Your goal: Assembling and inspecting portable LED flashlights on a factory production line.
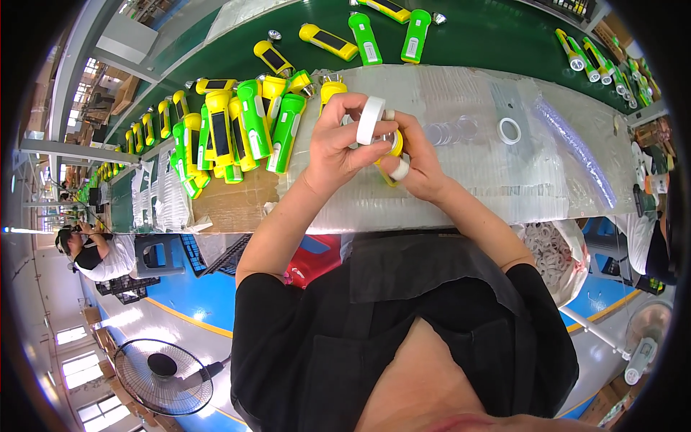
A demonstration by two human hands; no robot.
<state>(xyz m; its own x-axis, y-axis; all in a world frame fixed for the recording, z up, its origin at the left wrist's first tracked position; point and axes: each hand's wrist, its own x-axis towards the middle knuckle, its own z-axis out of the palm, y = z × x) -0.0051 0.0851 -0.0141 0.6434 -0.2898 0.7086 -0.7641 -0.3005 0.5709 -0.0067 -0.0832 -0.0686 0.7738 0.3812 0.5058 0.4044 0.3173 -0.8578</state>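
Observation:
My left hand [337,144] is closed around a white plastic ring [371,121], held upright between its fingers. Right beside it, my right hand [425,162] grips a yellow flashlight [396,144] near its head; most of the body is hidden by my fingers. White covers are on some of the right fingertips. Both hands meet above the plastic-covered work surface [475,191]. To their right lie a row of clear round lenses [450,132] and another white ring [509,131].
Left of my hands is a heap of green and yellow flashlights [234,133]. More flashlights [327,42] lie on the green bench behind. A strip of clear bubbly plastic [576,151] crosses the right side. A bag of rings [551,252] hangs below the edge; a fan [164,376] stands lower left.

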